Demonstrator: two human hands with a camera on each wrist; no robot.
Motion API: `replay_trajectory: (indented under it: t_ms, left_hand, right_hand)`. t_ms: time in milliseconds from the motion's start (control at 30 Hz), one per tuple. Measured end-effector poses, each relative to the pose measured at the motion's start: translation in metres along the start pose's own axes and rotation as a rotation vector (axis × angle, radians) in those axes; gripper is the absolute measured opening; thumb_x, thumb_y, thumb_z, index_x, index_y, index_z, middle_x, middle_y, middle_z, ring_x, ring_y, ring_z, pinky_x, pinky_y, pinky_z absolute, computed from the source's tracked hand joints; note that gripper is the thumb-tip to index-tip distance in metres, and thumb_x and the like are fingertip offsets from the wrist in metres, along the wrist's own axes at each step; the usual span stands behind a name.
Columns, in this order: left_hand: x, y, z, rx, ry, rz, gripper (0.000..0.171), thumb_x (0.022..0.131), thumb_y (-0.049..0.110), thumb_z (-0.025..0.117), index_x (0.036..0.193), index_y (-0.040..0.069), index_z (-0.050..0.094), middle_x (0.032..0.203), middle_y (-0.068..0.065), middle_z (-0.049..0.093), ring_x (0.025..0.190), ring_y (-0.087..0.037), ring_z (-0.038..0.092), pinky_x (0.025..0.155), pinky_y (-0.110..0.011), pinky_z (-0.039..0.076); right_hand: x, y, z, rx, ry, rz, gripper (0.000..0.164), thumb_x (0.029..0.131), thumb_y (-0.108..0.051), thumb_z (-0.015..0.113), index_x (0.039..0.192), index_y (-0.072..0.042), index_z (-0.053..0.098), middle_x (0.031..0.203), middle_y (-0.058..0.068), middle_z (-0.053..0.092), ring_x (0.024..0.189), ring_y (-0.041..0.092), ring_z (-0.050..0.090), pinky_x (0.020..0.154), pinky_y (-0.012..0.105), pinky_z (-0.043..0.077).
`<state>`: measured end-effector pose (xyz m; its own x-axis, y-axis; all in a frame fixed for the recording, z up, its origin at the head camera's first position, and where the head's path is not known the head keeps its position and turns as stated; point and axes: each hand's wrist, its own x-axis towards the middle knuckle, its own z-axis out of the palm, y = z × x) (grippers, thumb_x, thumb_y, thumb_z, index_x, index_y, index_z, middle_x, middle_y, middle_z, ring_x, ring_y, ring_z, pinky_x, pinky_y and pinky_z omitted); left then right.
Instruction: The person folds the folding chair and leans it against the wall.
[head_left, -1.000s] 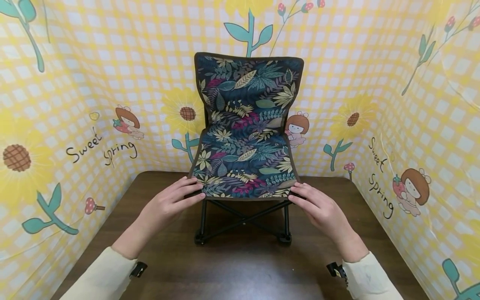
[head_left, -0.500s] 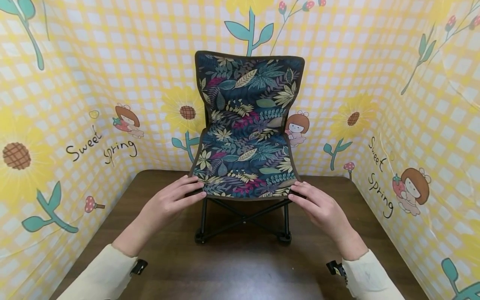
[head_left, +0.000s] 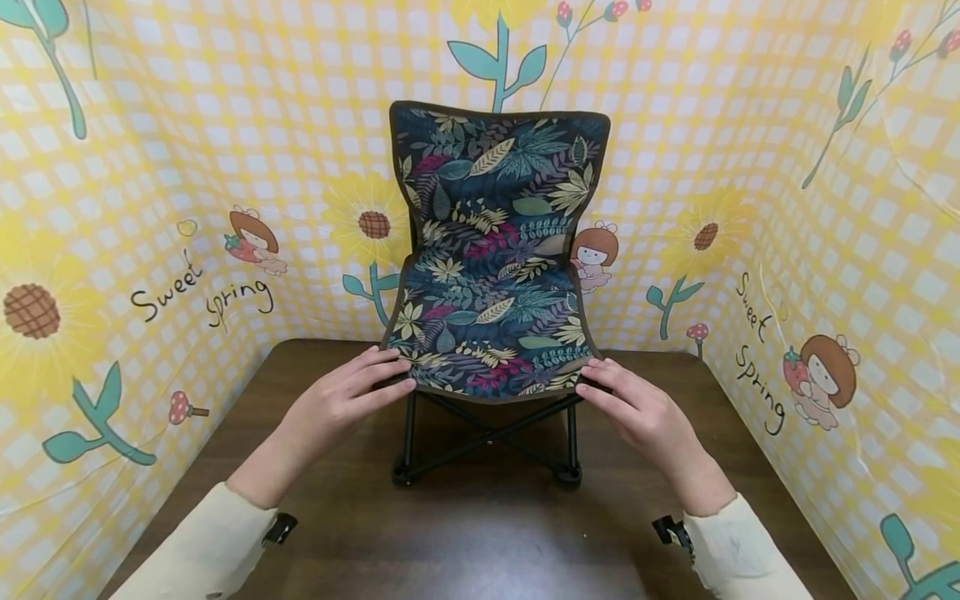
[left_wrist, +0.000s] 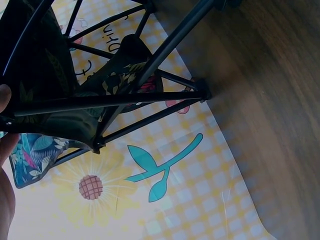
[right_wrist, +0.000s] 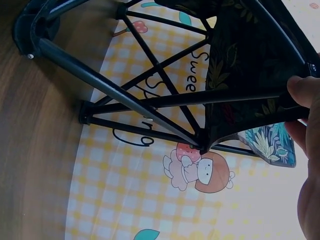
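A small folding chair (head_left: 491, 312) with dark leaf-print fabric stands unfolded, its backrest upright at the far side. My left hand (head_left: 337, 400) grips the seat's front left corner, and my right hand (head_left: 641, 404) has hold of the front right corner. Fingers lie over the fabric at both corners. From below, the right wrist view shows the thumb (right_wrist: 300, 90) against the black frame tube. In the left wrist view only a little of the left hand (left_wrist: 6, 185) appears, beside the frame. Black crossed bars (head_left: 490, 442) join the legs under the seat.
The chair stands on a brown wooden table (head_left: 480, 533). A yellow checked cloth (head_left: 300, 167) with sunflowers and cartoon figures encloses the back and both sides. Black straps (head_left: 281, 529) sit at the cuffs.
Both hands keep their hold on the seat corners. The chair's front left corner and leg have shifted slightly to the right along with my left hand.
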<state>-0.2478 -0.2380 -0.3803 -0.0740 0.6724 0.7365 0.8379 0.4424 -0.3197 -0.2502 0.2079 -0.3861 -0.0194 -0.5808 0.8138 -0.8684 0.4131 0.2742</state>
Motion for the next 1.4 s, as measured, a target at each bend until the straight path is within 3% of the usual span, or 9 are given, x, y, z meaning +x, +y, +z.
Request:
replay_trajectory:
  t_ms: [833, 1400]
  left_hand:
    - [0.012, 0.000, 0.000, -0.012, 0.017, -0.005, 0.037, 0.110, 0.002, 0.041, 0.127, 0.009, 0.073, 0.124, -0.015, 0.071, 0.114, -0.036, 0.068, 0.095, -0.056, 0.056]
    - [0.018, -0.003, -0.001, -0.009, 0.011, 0.009, 0.035, 0.110, 0.007, 0.043, 0.126, 0.009, 0.074, 0.122, -0.014, 0.072, 0.115, -0.037, 0.068, 0.095, -0.057, 0.056]
  right_hand:
    - [0.003, 0.001, 0.003, -0.013, -0.005, 0.023, 0.030, 0.109, -0.010, 0.049, 0.120, -0.003, 0.076, 0.121, 0.019, 0.071, 0.108, 0.038, 0.070, 0.102, 0.045, 0.054]
    - [0.014, 0.000, 0.003, -0.019, 0.007, 0.016, 0.030, 0.109, -0.006, 0.047, 0.117, -0.003, 0.076, 0.118, 0.020, 0.071, 0.107, 0.037, 0.070, 0.097, 0.048, 0.056]
